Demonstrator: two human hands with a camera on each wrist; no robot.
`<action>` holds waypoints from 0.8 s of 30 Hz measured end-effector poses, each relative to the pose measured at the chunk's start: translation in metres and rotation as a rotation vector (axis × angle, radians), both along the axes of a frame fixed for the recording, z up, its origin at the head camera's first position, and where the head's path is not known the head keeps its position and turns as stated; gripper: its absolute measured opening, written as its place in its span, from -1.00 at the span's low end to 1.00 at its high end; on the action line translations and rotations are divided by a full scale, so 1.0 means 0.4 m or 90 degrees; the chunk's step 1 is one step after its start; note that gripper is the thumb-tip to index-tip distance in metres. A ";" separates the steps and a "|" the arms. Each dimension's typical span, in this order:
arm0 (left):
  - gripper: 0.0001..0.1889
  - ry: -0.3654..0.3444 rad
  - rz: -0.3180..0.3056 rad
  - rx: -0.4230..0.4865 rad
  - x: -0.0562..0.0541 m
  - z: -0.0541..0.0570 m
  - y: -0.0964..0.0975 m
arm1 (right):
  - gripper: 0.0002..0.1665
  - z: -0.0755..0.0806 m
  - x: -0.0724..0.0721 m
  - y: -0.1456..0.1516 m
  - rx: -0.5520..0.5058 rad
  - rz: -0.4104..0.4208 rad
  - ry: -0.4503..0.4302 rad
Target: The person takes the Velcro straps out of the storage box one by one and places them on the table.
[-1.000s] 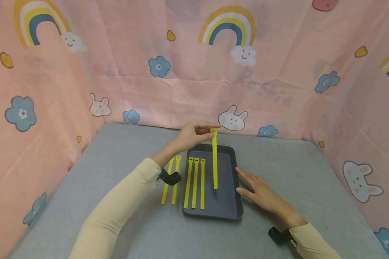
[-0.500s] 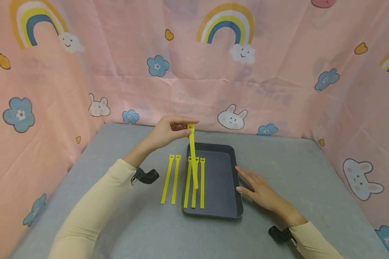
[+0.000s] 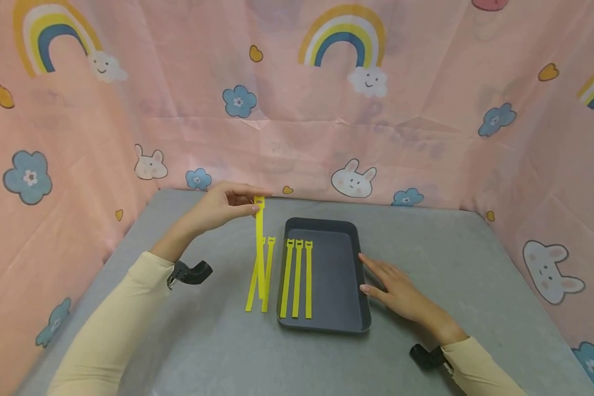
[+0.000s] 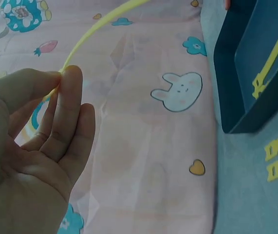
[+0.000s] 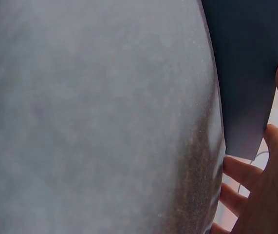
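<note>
My left hand [image 3: 220,206] pinches the slotted head of a yellow cable tie [image 3: 260,242] between thumb and fingertips. The strap hangs down in front of two more yellow cable ties [image 3: 251,286] lying on the table left of the tray. In the left wrist view the held tie curves away from my fingertips [image 4: 71,80]. Several cable ties [image 3: 309,286], side by side, occupy the left part of a dark grey tray [image 3: 339,280]. My right hand [image 3: 401,297] touches the tray's right side with fairly straight fingers; the right wrist view shows them along its wall [image 5: 246,83].
A grey cloth-covered table [image 3: 455,275] surrounds the tray. Pink printed curtains [image 3: 287,143] enclose the table at the back and both sides. Black wrist cameras [image 3: 193,273] sit on both forearms.
My left hand has moved left with the pinched cable tie, from above the tray to above the ties on the table. The right hand and tray have stayed in place.
</note>
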State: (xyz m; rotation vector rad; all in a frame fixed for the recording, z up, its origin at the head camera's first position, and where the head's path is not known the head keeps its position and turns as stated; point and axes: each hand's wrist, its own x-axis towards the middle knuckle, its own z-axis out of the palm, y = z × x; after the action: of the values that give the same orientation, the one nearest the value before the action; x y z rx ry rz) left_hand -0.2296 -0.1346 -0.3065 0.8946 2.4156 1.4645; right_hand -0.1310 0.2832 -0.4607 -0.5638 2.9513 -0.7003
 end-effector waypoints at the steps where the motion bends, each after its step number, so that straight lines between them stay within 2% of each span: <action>1: -0.59 -0.005 0.001 -0.002 0.002 -0.004 -0.008 | -0.16 0.000 0.000 0.000 0.001 0.000 0.001; 7: -0.61 -0.027 -0.012 -0.016 0.000 -0.035 -0.050 | -0.16 -0.001 0.001 0.001 0.003 -0.003 -0.006; 13: -0.61 -0.063 -0.002 -0.062 -0.003 -0.063 -0.079 | -0.16 0.000 0.000 0.002 -0.003 -0.003 -0.010; 17: -0.61 -0.072 -0.010 -0.088 -0.013 -0.086 -0.087 | -0.16 0.000 0.000 0.003 -0.002 -0.004 -0.013; 24: -0.60 -0.097 -0.038 -0.105 -0.042 -0.145 -0.092 | -0.16 -0.001 0.000 0.002 0.001 -0.003 -0.009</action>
State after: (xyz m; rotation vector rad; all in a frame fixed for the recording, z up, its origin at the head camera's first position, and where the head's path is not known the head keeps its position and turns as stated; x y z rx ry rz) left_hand -0.2465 -0.1712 -0.3645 0.7812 2.3372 1.2433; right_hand -0.1310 0.2838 -0.4611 -0.5489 2.9408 -0.6986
